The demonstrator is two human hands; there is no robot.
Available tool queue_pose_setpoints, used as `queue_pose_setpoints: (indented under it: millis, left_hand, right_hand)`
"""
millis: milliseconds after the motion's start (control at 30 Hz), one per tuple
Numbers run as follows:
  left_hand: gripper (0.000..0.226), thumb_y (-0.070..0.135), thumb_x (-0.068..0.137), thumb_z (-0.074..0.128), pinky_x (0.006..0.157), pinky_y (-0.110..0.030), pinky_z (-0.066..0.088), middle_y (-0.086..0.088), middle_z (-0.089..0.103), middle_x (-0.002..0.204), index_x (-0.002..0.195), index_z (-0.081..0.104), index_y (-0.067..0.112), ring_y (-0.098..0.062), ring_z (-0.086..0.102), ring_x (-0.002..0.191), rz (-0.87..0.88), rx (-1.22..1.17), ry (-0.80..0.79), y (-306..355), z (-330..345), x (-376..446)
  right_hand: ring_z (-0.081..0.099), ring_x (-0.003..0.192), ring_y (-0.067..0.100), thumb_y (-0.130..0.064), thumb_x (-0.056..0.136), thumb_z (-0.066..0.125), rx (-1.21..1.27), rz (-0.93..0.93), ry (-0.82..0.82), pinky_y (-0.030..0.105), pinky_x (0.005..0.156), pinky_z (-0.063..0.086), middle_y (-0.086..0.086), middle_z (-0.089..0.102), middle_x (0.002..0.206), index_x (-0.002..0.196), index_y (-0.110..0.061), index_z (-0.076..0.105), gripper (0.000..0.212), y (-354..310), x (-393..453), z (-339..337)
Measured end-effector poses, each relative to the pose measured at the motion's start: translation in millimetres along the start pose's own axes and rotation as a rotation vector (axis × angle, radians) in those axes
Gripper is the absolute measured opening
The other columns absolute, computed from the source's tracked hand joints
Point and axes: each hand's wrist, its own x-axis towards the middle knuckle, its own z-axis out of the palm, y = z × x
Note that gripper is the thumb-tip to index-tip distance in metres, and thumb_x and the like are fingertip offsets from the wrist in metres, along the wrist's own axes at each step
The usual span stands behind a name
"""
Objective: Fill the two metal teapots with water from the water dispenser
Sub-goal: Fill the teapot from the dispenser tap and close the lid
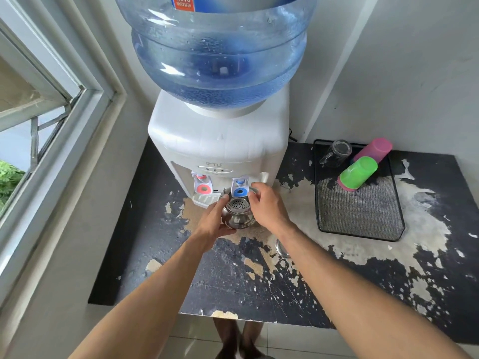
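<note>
A shiny metal teapot [237, 212] with its lid off sits under the blue tap [240, 188] of the white water dispenser [220, 141]. A strainer shows in its opening. My left hand [216, 221] cups the pot's left side. My right hand [267, 206] grips the teapot's handle on the right, near the blue tap. A round metal lid [281, 248] lies on the table, partly hidden by my right forearm. A second metal thing [264, 177] shows behind my right hand beside the dispenser; I cannot tell what it is.
The dispenser carries a big blue water bottle [217, 55] and a red tap [203, 185] to the left. A black mesh tray [363, 213] at the right holds a glass mug [337, 152], a green cup [359, 172] and a pink cup [375, 149]. The worn black table [233, 281] ends near me. A window [39, 125] is at left.
</note>
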Motion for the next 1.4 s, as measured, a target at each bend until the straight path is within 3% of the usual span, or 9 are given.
queue_pose_setpoints:
  millis: [67,233,500,700,767,867,1100,1233,1400]
  left_hand:
    - [0.062,0.070,0.093,0.055,0.075,-0.041,0.066,-0.017,0.072,0.112,0.131,0.064,0.022,-0.026,0.080,0.087,0.001,0.004,0.004,0,0,0]
    - [0.061,0.070,0.093,0.055,0.073,-0.040,0.066,-0.016,0.072,0.108,0.130,0.065,0.022,-0.025,0.080,0.084,0.005,0.007,0.015,2,0,-2]
    - [0.048,0.065,0.094,0.058,0.072,-0.040,0.066,-0.013,0.074,0.107,0.121,0.065,0.026,-0.023,0.080,0.084,0.009,-0.005,0.011,5,-2,-4]
    - [0.056,0.064,0.096,0.057,0.073,-0.041,0.066,-0.015,0.073,0.111,0.131,0.063,0.021,-0.030,0.079,0.092,0.010,-0.006,0.025,6,-5,-2]
    - [0.055,0.063,0.097,0.056,0.072,-0.041,0.066,-0.015,0.072,0.112,0.132,0.063,0.021,-0.030,0.078,0.093,0.009,-0.006,0.022,5,-7,0]
    - [0.056,0.064,0.096,0.055,0.075,-0.043,0.066,-0.016,0.072,0.114,0.132,0.062,0.022,-0.032,0.078,0.096,0.002,-0.012,0.027,5,-9,1]
    - [0.060,0.066,0.094,0.057,0.077,-0.046,0.067,-0.014,0.069,0.117,0.135,0.061,0.023,-0.033,0.077,0.098,-0.011,-0.011,0.048,5,-12,4]
    - [0.059,0.068,0.094,0.057,0.075,-0.045,0.067,-0.011,0.071,0.114,0.133,0.061,0.024,-0.031,0.078,0.096,-0.005,-0.004,0.051,5,-11,4]
    - [0.061,0.067,0.094,0.056,0.079,-0.050,0.066,-0.015,0.070,0.115,0.132,0.062,0.019,-0.033,0.078,0.096,0.007,0.010,0.053,6,-11,4]
  right_hand:
    - [0.069,0.089,0.024,-0.021,0.105,0.052,-0.013,0.026,-0.043,0.032,0.062,0.055,0.008,0.071,0.110,0.125,-0.010,0.066,0.027,-3,7,1]
    - [0.064,0.064,0.020,-0.024,0.104,0.054,-0.016,0.057,-0.060,0.026,0.048,0.041,0.006,0.069,0.081,0.100,-0.008,0.071,0.023,-3,14,8]
    - [0.050,0.052,0.003,-0.028,0.098,0.066,-0.226,-0.046,0.109,0.018,0.042,0.029,-0.003,0.064,0.071,0.092,-0.013,0.074,0.018,4,17,18]
    - [0.062,0.066,0.015,-0.032,0.103,0.058,-0.292,-0.101,0.257,0.024,0.064,0.048,0.002,0.071,0.079,0.100,-0.012,0.071,0.024,6,20,35]
    - [0.062,0.064,0.013,-0.032,0.103,0.057,-0.277,-0.091,0.296,0.023,0.061,0.048,0.002,0.071,0.079,0.105,-0.013,0.071,0.023,5,23,38]
    - [0.056,0.061,0.011,-0.028,0.100,0.063,-0.299,-0.075,0.378,0.017,0.059,0.034,-0.001,0.073,0.079,0.104,-0.016,0.071,0.015,3,26,43]
    - [0.049,0.059,0.010,-0.025,0.096,0.069,-0.304,-0.062,0.425,0.022,0.060,0.036,0.002,0.072,0.075,0.097,-0.014,0.070,0.011,6,29,48]
    - [0.067,0.066,0.020,-0.025,0.098,0.067,-0.300,-0.079,0.396,0.026,0.066,0.044,0.004,0.074,0.078,0.099,-0.015,0.069,0.011,6,29,46]
    - [0.066,0.060,0.023,-0.021,0.097,0.067,-0.249,-0.134,0.421,0.043,0.077,0.059,0.005,0.071,0.070,0.096,-0.012,0.069,0.009,4,26,43]
